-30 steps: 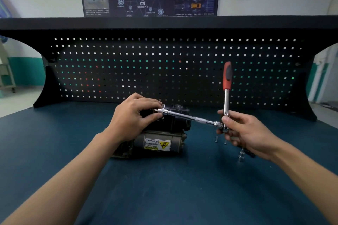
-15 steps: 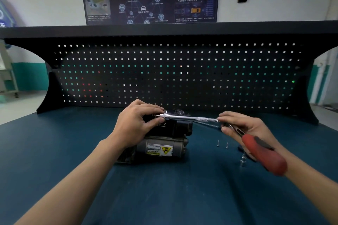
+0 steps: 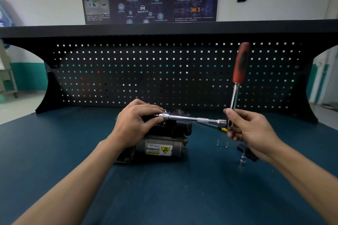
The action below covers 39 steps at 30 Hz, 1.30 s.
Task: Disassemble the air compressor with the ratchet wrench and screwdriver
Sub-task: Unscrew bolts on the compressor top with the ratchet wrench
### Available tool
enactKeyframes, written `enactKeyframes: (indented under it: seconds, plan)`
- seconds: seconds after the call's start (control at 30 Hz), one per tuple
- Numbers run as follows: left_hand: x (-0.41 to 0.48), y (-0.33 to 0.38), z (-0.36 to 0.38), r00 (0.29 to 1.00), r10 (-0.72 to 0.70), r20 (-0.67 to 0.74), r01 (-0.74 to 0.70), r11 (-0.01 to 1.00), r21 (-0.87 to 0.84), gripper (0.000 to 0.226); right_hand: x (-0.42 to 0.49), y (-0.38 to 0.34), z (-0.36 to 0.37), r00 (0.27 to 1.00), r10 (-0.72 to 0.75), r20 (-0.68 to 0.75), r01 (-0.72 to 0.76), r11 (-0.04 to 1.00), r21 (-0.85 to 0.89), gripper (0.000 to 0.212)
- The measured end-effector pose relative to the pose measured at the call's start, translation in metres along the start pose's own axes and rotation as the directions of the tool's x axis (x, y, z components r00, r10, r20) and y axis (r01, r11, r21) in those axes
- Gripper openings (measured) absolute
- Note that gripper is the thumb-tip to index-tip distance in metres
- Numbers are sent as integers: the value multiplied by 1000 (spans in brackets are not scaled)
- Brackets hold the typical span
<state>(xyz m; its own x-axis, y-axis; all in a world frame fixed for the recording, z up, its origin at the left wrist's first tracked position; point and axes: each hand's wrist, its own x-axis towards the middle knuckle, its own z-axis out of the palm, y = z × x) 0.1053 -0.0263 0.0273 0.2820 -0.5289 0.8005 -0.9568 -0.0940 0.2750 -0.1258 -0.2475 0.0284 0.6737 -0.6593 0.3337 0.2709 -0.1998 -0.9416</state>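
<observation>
With fingers of left hand (image 3: 135,124) pinched on the extension bar (image 3: 192,118) tip, press it square into the compressor (image 3: 161,149) sitting mid-worktop (image 3: 164,188), hold the bar level, then swing the upright ratchet wrench (image 3: 239,67) in short arcs, right hand (image 3: 254,133) fingers clamped round its head.

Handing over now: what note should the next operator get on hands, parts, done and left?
Left hand pinches the socket end of the extension bar on top of the air compressor.
Right hand grips the ratchet wrench at its head, red handle pointing up.
Done: two screws lie loose on the table.
Left: the fastener under the socket, likely; compressor body looks unopened.
</observation>
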Motion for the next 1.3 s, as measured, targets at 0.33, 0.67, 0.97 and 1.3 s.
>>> enactKeyframes:
  seconds: [0.33,0.67,0.97,1.3]
  plan:
    - [-1,0,1,1000,16,-13,-16,1000,11,25,0,-3,1,884,451,126,-468,853,231,26]
    - [-2,-1,2,1000,14,-19,-13,1000,25,28,-2,-5,-8,978,149,147,-164,981,99,39]
    - [2,1,-5,994,35,99,-47,992,121,29,-10,-9,-2,974,-154,164,156,988,0,24]
    - [-1,3,1,997,83,-1,-82,992,96,16,-3,-3,-7,983,-18,182,-3,993,115,40]
